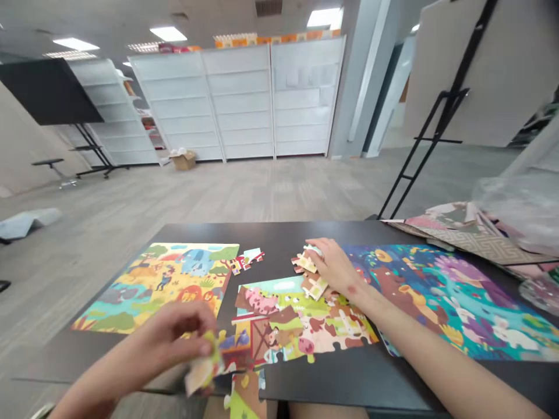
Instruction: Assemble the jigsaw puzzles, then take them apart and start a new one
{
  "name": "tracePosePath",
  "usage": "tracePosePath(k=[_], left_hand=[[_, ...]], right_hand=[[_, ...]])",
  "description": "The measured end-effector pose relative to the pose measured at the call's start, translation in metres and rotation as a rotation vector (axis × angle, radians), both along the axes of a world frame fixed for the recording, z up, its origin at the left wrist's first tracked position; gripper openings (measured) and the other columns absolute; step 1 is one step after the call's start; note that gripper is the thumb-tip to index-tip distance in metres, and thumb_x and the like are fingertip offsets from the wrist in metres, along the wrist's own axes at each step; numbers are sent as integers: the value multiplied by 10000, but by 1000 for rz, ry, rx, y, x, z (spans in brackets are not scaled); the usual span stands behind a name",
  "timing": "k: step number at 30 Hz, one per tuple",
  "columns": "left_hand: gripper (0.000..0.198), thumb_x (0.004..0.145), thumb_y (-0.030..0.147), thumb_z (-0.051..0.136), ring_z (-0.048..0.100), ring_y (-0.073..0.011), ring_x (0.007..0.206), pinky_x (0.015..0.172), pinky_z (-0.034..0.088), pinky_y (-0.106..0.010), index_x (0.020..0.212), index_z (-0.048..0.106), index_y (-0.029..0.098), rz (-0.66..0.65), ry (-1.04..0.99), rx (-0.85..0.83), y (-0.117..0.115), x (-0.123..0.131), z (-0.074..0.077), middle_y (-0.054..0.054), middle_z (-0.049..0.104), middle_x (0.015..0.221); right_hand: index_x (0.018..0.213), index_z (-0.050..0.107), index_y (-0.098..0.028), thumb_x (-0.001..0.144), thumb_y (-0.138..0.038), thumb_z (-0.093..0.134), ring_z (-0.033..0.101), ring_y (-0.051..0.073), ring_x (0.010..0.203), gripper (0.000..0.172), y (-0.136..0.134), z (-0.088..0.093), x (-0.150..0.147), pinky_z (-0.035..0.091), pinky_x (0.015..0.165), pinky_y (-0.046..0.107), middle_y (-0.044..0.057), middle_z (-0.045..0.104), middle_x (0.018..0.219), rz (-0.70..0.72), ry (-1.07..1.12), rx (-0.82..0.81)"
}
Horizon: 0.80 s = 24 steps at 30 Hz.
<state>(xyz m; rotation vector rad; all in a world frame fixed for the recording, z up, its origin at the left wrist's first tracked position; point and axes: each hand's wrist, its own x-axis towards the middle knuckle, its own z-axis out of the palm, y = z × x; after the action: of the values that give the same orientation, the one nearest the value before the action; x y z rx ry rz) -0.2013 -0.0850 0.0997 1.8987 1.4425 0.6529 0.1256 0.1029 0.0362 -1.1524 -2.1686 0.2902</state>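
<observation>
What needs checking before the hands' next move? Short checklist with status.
1. Left hand has a piece: ok, a puzzle piece is in its fingers.
2. Picture on that piece readable: not ok, blurred.
3. Right hand at the loose pieces: ok, over the farm puzzle's far side.
4. Right hand's grip: cannot tell, fingertips partly hidden.
5. Near piece fully on table: not ok, juts past the near edge.

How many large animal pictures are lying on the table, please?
3: a safari picture at left, a partly assembled farm puzzle in the middle, and a forest picture at right. More may be hidden underneath.
</observation>
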Motion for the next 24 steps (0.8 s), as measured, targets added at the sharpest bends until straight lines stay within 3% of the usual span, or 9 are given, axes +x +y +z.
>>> tracePosePath(k=[3,5,7,10,12,15,19,22,24], left_hand=[[255,918,418,627,606,-131,663,590,477,-218,967,681,173,-183,92,30,82,40,9,9,664,769],[200,897,355,644,611,-141,654,605,478,-226,954,710,175,-241,161,76,124,63,6,14,665,729],[168,870,293,660,642,-180,784,725,505,-277,981,724,185,-250,221,163,148,76,-5,-23,702,863],[146,897,267,638,580,-260,1110,961,460,-389,994,710,184,-227,262,297,157,79,-24,-107,649,1198],[139,938,300,611,564,-257,1126,997,441,-400,959,697,193,-254,264,326,151,75,-29,-102,648,1176],[154,959,355,607,603,-227,1034,971,468,-366,967,684,221,-322,257,299,129,67,-20,-56,678,1045],[328,907,416,670,583,-268,1185,998,495,-390,1207,641,286,-269,321,284,70,58,-9,-67,637,1270],[807,712,503,833,462,-385,1349,1030,483,-491,1431,501,351,-204,437,395,16,52,-33,-103,484,1511],[705,765,375,806,448,-403,1364,1019,478,-508,1412,525,384,-136,579,460,-13,47,-62,-95,473,1535]], right_hand=[[1080,699,-146,977,-195,453,585,276,1086,271,-8,5,6,463,973,448,156,646,1165,50,-78,117],[1066,704,-160,945,-187,505,587,261,1085,235,-22,9,6,455,986,432,132,663,1131,224,-160,121],[1145,681,-162,874,-292,648,573,274,1142,302,-37,14,3,418,1039,439,115,676,1150,415,-232,70],[1265,617,-134,747,-514,782,558,320,1184,663,-52,18,-5,371,1078,481,138,675,1191,490,-296,-30],[1241,622,-139,756,-542,778,574,319,1152,650,-55,21,-9,379,1054,477,137,680,1167,470,-327,-75],[1180,633,-160,810,-493,757,580,299,1127,513,-54,24,-13,389,1030,447,119,676,1133,446,-336,-93],[1156,635,-170,865,-432,724,573,282,1102,402,-50,19,-16,401,1019,443,107,663,1117,423,-350,-81],[1124,652,-169,961,-295,603,560,273,1119,213,-49,15,-19,409,1016,453,108,662,1100,404,-389,-5],[1114,664,-169,992,-225,525,545,273,1154,193,-52,18,-20,405,1027,464,116,655,1129,402,-384,51]])
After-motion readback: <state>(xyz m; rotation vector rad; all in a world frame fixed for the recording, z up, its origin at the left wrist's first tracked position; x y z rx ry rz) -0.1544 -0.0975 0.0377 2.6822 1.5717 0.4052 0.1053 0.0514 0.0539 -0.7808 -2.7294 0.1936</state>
